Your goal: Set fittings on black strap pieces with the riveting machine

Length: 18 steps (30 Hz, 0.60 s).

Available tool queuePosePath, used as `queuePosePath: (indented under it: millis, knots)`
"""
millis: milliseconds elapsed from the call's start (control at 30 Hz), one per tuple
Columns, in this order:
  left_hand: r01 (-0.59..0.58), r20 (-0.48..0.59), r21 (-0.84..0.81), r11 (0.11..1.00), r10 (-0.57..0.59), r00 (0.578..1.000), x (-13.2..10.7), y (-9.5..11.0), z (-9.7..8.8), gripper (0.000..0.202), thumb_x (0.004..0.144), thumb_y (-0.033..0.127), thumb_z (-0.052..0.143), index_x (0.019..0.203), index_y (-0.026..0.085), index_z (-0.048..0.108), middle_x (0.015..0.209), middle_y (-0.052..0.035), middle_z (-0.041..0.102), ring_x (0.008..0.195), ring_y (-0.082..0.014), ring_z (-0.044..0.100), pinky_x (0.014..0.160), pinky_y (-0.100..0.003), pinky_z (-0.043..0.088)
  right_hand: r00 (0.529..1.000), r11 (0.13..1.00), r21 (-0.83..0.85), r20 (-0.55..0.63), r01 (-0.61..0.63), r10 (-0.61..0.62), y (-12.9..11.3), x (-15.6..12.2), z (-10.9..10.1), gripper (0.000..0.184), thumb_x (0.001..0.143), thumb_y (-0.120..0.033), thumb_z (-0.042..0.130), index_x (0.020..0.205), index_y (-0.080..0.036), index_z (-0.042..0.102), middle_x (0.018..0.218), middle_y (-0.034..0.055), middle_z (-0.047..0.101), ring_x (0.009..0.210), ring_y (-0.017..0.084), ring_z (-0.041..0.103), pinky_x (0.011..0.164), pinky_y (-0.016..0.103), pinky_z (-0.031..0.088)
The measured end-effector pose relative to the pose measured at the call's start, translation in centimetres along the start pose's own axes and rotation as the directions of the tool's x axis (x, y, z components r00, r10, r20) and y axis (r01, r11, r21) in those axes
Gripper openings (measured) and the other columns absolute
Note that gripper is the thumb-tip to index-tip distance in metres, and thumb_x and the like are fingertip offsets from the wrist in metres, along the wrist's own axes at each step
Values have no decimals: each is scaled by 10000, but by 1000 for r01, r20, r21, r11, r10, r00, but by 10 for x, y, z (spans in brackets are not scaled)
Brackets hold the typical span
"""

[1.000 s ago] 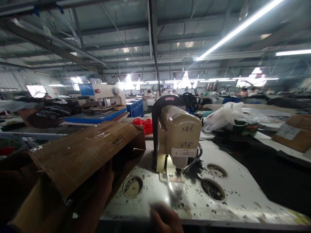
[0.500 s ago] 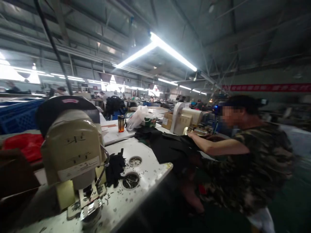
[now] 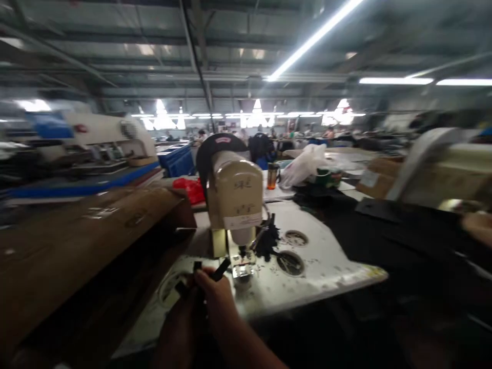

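My right hand [image 3: 215,300] is closed in a pinch on a short black strip [image 3: 221,268], held just in front of the needle plate of a beige sewing machine [image 3: 234,200]. My left hand [image 3: 180,328] lies close beside it, dark and blurred, next to small black pieces [image 3: 180,287]; its fingers do not show clearly. A heap of black strips [image 3: 269,238] lies on the white machine table [image 3: 326,269], right of the machine's head.
A big cardboard box [image 3: 77,241] fills the left. Black fabric [image 3: 403,241] covers the table on the right, where a co-worker's hand [image 3: 478,225] shows beside another machine [image 3: 442,164]. Behind stand a cup [image 3: 272,176], a plastic bag [image 3: 303,166] and a blue crate [image 3: 177,160].
The view swung right to a co-worker and back to the machine. My hands came up in front of the needle, the right now pinching a black strip.
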<state>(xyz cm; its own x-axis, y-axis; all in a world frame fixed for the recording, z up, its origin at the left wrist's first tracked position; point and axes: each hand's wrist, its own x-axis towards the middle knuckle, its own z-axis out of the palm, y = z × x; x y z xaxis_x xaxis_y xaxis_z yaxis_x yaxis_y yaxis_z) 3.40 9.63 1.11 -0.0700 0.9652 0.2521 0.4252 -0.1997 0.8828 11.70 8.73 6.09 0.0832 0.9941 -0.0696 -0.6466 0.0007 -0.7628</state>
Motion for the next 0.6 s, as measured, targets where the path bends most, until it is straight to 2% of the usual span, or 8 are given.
queuePosePath:
  millis: [67,133,200,267,367,500,533,600]
  knots:
    - [180,7,-212,961,-183,983,-15,0,-23,384,914,523,624,1180,270,735,1045,-100,760,1003,-308,734,777,-429,615,996,999,11,89,-30,29,3,5,2,394,703,-497,853,773,-141,701,710,14,687,668,149,604,671,265,480]
    - [328,67,-458,826,-335,940,-22,5,-32,391,854,501,710,1160,259,745,1069,-107,762,982,-304,739,724,-387,612,988,997,32,141,-67,62,3,11,-1,412,755,-535,821,796,-146,690,750,23,696,699,157,614,697,273,492]
    - [402,129,-589,701,-409,903,-23,12,-35,420,816,476,766,1163,240,744,1080,-110,761,914,-274,744,670,-339,596,985,992,65,146,-104,94,3,14,-4,409,784,-537,813,839,-154,678,793,32,711,747,173,647,730,282,512]
    - [436,155,-629,643,-446,882,-21,16,-35,455,813,488,778,1167,206,739,1047,-109,763,809,-231,736,615,-298,568,987,988,95,124,-118,106,3,16,-3,411,772,-521,834,869,-158,668,800,31,717,755,176,665,727,277,524]
    - [467,132,-651,598,-517,846,-16,18,-40,441,827,485,776,1114,152,745,999,-110,762,737,-198,718,569,-265,540,992,985,133,77,-107,97,-2,20,3,446,698,-505,891,855,-164,651,776,31,713,740,184,681,702,281,547]
    - [465,79,-734,495,-618,782,-8,19,-49,247,828,294,776,1006,123,759,975,-113,762,808,-205,728,618,-271,575,993,978,182,-31,-106,114,-15,26,10,559,538,-488,967,854,-176,626,793,43,725,763,212,715,755,324,592]
    - [449,72,-757,476,-621,780,-6,20,-50,215,826,259,768,993,123,760,1002,-118,764,854,-208,732,654,-276,589,992,982,153,-45,-108,116,-18,28,11,573,529,-493,965,863,-176,625,800,46,727,758,215,717,750,332,595]
    - [404,69,-794,455,-592,803,0,22,-51,182,833,223,745,985,124,762,1098,-128,760,977,-208,730,753,-271,603,994,995,3,-39,-104,104,-21,32,13,538,580,-528,918,861,-170,631,785,49,722,711,211,699,690,334,584]
